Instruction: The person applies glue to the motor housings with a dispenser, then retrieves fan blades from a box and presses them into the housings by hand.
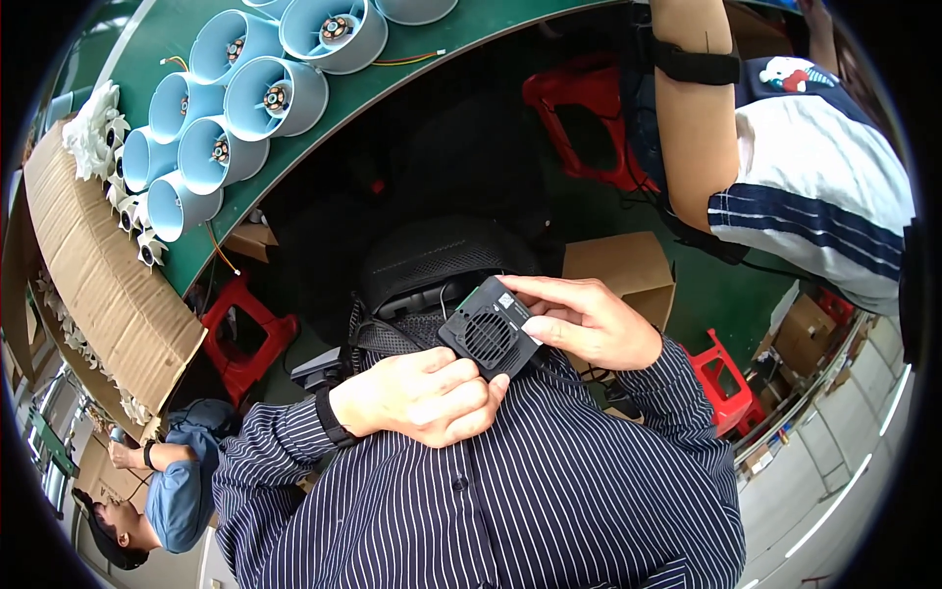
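A small black box with a round slotted grille [490,336] is held in front of my striped shirt, tilted. A pale label and a green edge show near its top. My right hand [592,322] grips its right side, the thumb on the front face and the fingers along the upper edge. My left hand [422,395] is closed at its lower left corner, with curled fingers and the thumb against the lower edge. What lies under the left fingers is hidden. Just behind the box is a black mesh-covered object [432,270] with straps.
On the green table [392,74] at the far left stand several light-blue cylinders [276,96] with motors inside. A cardboard box [113,265] with white fan-like parts is beside it. Red stools [245,334] stand on the floor. One person [824,167] is at right, another [182,491] at left.
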{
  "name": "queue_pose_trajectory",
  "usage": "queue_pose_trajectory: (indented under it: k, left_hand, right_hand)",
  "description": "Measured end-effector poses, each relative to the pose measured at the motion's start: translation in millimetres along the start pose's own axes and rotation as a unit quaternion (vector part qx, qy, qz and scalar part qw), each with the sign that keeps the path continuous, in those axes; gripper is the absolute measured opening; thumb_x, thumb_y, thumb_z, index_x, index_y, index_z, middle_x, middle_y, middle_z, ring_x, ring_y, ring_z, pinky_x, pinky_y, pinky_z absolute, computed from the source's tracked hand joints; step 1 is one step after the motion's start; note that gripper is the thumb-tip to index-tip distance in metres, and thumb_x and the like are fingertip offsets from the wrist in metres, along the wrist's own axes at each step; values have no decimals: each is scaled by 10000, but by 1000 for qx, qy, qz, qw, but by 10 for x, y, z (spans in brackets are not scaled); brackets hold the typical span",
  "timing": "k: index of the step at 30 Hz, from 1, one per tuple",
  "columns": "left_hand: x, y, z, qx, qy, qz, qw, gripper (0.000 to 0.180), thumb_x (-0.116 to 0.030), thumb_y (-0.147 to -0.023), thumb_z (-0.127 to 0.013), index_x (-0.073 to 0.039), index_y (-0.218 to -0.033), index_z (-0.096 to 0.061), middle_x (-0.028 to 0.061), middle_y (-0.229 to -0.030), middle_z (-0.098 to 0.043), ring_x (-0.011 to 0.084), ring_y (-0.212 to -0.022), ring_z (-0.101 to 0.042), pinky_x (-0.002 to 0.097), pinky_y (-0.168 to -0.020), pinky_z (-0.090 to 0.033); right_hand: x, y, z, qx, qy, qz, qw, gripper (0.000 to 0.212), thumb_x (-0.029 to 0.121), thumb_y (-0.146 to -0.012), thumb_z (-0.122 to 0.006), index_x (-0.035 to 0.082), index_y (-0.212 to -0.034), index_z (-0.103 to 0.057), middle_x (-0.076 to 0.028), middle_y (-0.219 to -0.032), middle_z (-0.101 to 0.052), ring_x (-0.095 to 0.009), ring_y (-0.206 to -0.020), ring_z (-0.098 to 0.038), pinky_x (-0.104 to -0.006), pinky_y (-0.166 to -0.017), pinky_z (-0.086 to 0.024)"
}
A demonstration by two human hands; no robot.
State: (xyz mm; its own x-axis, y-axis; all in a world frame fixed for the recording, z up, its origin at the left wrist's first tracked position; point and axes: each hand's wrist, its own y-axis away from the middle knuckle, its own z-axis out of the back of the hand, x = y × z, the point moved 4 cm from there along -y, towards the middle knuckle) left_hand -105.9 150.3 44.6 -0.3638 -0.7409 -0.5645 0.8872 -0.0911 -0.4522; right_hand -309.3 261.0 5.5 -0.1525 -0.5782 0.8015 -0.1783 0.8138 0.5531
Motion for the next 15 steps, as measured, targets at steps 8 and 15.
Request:
queue_pose_trajectory:
  k: [8, 15]
  left_hand:
    - [174, 154, 76, -10, 35, 61, 997, 174, -127, -953, -760, -18, -1086, -733, 6, -835, -611, 122, -705, -615, 284, -602, -484]
    - [584, 403, 73, 81, -30, 244, 966, 376, -131, -815, -896, -37, -1153, -758, 77, -1023, -654, 218, -810, -652, 365, -723, -547]
  right_hand:
    - [-321, 7, 100, 52, -36, -41, 997, 506, 212, -1140, -614, 55, -1619, -576, -144, -1152, -815, -197, -1000, -764, -345, -967, -603]
    - [-333, -74, 237, -8, 97, -192, 977, 493, 275, -1179, -562, -38, -1557, -607, -57, -1183, -772, -118, -995, -678, -294, -919, -557]
